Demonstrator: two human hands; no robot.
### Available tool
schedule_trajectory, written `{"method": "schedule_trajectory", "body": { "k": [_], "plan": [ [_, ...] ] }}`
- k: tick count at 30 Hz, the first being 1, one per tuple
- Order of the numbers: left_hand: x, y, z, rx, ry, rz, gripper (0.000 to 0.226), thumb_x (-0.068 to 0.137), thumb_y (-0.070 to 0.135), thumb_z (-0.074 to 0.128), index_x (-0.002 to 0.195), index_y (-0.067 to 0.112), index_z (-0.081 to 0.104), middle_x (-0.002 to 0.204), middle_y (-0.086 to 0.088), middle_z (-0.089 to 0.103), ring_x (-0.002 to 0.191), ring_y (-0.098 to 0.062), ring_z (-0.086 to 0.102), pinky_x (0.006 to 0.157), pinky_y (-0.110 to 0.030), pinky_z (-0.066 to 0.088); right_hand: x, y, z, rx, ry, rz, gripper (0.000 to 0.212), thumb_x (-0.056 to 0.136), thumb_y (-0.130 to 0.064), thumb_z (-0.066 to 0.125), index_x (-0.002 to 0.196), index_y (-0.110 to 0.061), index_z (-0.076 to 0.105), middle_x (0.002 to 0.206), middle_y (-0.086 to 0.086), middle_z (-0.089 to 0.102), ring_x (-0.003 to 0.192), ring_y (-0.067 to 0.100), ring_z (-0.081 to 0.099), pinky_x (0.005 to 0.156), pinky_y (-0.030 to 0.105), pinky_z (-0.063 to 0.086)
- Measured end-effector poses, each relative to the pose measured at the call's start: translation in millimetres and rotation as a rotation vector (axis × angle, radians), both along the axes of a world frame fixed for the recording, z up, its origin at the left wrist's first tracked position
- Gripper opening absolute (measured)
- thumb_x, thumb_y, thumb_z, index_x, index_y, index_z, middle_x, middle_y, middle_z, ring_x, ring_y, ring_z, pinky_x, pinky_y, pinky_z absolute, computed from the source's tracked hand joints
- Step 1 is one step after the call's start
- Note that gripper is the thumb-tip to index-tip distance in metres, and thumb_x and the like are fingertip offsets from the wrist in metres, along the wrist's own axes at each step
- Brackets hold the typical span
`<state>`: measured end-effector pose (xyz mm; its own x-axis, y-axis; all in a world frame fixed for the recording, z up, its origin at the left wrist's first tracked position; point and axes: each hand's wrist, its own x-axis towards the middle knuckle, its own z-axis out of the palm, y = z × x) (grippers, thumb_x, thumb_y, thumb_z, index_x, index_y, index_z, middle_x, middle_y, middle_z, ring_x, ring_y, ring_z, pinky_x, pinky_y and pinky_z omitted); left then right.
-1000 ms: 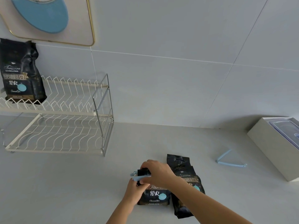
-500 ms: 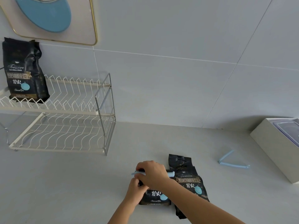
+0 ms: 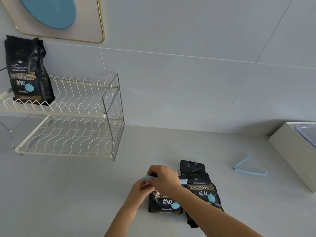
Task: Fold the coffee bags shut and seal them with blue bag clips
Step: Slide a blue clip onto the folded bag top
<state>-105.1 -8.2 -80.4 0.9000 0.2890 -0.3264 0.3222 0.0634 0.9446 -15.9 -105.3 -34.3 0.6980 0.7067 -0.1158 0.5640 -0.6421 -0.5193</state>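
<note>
coffee bag (image 3: 165, 201) laid flat on the counter (image 3: 68, 194), with a blue bag clip (image 3: 183, 181) held across its top by both hands.
the clip is gripped from above by the right hand (image 3: 164, 178), whose fingers are curled over the bar so that only its two ends are seen; the left end is pinched by the curled fingers of the left hand (image 3: 141, 191). whether the clip is snapped fully closed cannot be told. a second coffee bag (image 3: 202, 190) is laid just beside the first on its right, its top stretched out past the clip. a spare clip (image 3: 248, 169), spread open in a v, is seen well apart to the right, near a white box (image 3: 290, 151). a third coffee bag (image 3: 28, 74) is stood upright on the upper tier of the dish rack (image 3: 51, 114).
</note>
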Motion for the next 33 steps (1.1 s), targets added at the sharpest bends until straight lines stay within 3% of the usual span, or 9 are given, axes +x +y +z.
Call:
{"method": "schedule_trajectory", "body": {
  "k": [2,5,8,12,17,21,24,29,33],
  "plan": [
    [-4.2,8.9,1.6,0.018,-0.032,0.11,0.014,0.084,0.01,0.063,0.095,0.014,0.069,0.085,-0.001,0.074,0.081,-0.003,0.068,0.065,-0.01,0.051,0.2,0.1,1.0,0.0,0.013,0.005,0.016,0.08,-0.042,0.06,0.089,-0.029,0.059,0.09,-0.009,0.068,0.081,0.014,0.06,0.059,0.027,0.032],
    [-5.7,15.2,0.0,0.054,-0.08,0.2,0.01,0.081,0.003,0.067,0.086,0.012,0.07,0.066,0.008,0.073,0.063,0.006,0.063,0.057,-0.004,0.046,0.4,0.9,2.1,0.004,0.029,-0.009,0.017,0.079,-0.043,0.061,0.088,-0.029,0.06,0.087,-0.009,0.068,0.079,0.014,0.06,0.059,0.027,0.036],
    [-5.7,15.9,-1.4,0.071,-0.099,0.269,0.01,0.077,0.005,0.072,0.074,0.015,0.071,0.062,0.009,0.072,0.061,0.006,0.063,0.056,-0.004,0.046,1.2,0.3,2.1,0.008,0.042,-0.021,0.02,0.078,-0.047,0.062,0.087,-0.029,0.062,0.084,-0.009,0.069,0.075,0.012,0.058,0.058,0.026,0.037],
    [-5.9,19.9,-4.9,0.061,-0.116,0.302,0.01,0.074,0.01,0.075,0.066,0.013,0.069,0.063,-0.001,0.072,0.062,-0.001,0.063,0.056,-0.007,0.047,0.1,0.9,2.1,0.01,0.019,-0.019,0.022,0.079,-0.048,0.062,0.088,-0.029,0.064,0.085,-0.008,0.069,0.077,0.014,0.061,0.058,0.026,0.035],
    [-6.5,24.9,-5.9,0.121,-0.16,0.247,0.014,0.076,0.012,0.075,0.066,0.006,0.067,0.071,-0.02,0.069,0.065,-0.012,0.062,0.065,-0.024,0.046,-2.3,-0.5,0.3,0.033,-0.026,0.005,0.023,0.083,-0.049,0.058,0.089,-0.028,0.064,0.089,-0.006,0.069,0.082,0.017,0.061,0.065,0.027,0.034],
    [-8.2,25.9,-3.7,0.184,-0.166,0.212,0.022,0.071,0.028,0.077,0.064,0.011,0.065,0.07,-0.014,0.069,0.065,-0.011,0.061,0.067,-0.025,0.046,-3.4,0.2,0.2,0.026,-0.049,0.012,0.022,0.083,-0.048,0.058,0.089,-0.028,0.064,0.09,-0.006,0.068,0.084,0.017,0.061,0.069,0.027,0.033],
    [-9.2,25.0,-2.9,0.179,-0.147,0.234,0.032,0.07,0.04,0.072,0.063,0.01,0.064,0.066,-0.007,0.072,0.063,-0.009,0.061,0.065,-0.026,0.044,-0.6,-1.3,3.3,0.019,0.003,-0.008,0.026,0.076,-0.053,0.063,0.085,-0.028,0.064,0.079,-0.009,0.068,0.075,0.012,0.06,0.06,0.025,0.035],
    [-2.9,19.3,-2.5,0.193,-0.138,0.295,0.026,0.083,0.018,0.067,0.059,0.01,0.062,0.06,-0.001,0.071,0.059,-0.006,0.061,0.063,-0.024,0.044,1.8,-4.9,5.2,0.031,0.072,-0.012,0.032,0.071,-0.058,0.063,0.084,-0.029,0.064,0.074,-0.009,0.069,0.067,0.009,0.059,0.057,0.026,0.042],
    [0.1,18.5,-4.0,0.18,-0.116,0.302,0.023,0.084,0.014,0.065,0.061,0.015,0.062,0.06,0.004,0.071,0.062,-0.002,0.063,0.067,-0.024,0.046,4.3,-10.0,5.8,0.122,0.07,-0.019,0.011,0.082,-0.036,0.061,0.083,-0.027,0.067,0.084,-0.008,0.065,0.078,0.011,0.059,0.067,0.034,0.052]
  ]
}}
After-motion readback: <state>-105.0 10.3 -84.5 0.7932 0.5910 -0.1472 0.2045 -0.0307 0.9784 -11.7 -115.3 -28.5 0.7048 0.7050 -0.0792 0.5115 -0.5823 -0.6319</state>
